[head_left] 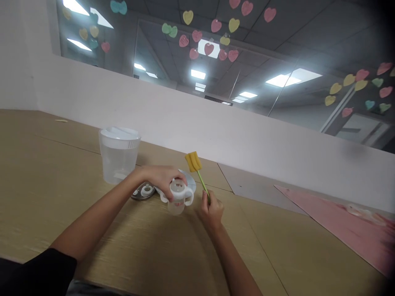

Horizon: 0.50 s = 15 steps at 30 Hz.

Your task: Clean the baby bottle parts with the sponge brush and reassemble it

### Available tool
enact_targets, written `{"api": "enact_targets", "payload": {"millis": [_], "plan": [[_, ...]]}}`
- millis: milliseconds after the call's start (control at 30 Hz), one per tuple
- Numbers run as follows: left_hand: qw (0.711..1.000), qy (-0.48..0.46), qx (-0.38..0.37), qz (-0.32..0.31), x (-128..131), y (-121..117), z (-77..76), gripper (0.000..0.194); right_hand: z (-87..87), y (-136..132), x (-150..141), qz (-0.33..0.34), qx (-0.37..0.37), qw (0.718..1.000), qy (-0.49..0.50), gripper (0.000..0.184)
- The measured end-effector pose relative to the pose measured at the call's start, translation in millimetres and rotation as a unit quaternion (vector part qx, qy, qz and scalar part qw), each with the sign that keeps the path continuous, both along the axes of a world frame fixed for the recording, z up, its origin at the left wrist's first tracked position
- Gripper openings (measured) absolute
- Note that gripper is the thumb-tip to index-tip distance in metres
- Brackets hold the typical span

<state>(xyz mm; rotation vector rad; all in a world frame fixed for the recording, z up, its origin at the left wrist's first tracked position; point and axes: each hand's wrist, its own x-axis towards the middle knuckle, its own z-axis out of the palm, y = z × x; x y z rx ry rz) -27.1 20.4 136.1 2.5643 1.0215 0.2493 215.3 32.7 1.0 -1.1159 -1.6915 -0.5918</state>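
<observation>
My left hand (165, 177) is closed from above around the collar of a clear baby bottle (176, 207) with white side handles. The bottle is upright at the front of the group of things, and its mouth looks uncovered. Just right of it, my right hand (212, 209) grips the thin green stick of a sponge bottle brush (194, 161), its yellow sponge head pointing up. Behind the bottle lies a round pale plate or disc (191, 185), partly hidden by my left hand. Under my left wrist, a dark metal dish (140, 196) holds small white parts (147, 190).
A clear plastic pitcher (120, 158) with a white lid and some water stands behind my left forearm. A pink cloth or mat (336, 222) lies at the right. Behind the brown table (77, 164) rises a white wall (173, 115) below a window with heart stickers.
</observation>
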Motion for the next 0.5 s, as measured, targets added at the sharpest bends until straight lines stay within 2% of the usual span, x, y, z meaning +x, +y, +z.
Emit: {"api": "enact_targets", "payload": {"millis": [67,167,300,500], "plan": [[0.999,-0.04,0.019,0.018,-8.4,7.1,1.8,0.061,3.4,-4.6,-3.0,0.01,-0.004,0.999,0.034,0.034],[0.992,-0.105,0.052,0.046,-15.4,23.7,-4.3,0.06,7.5,-10.8,-7.7,0.046,0.003,0.997,0.06,0.032],[0.972,-0.126,0.156,0.125,-17.9,47.0,-19.8,0.056,8.5,-12.7,-11.8,0.091,0.022,0.996,0.0,0.029],[0.943,-0.134,0.267,0.147,-21.1,60.5,-31.8,0.057,9.6,-7.8,-12.5,0.077,0.042,0.993,-0.077,0.029]]}}
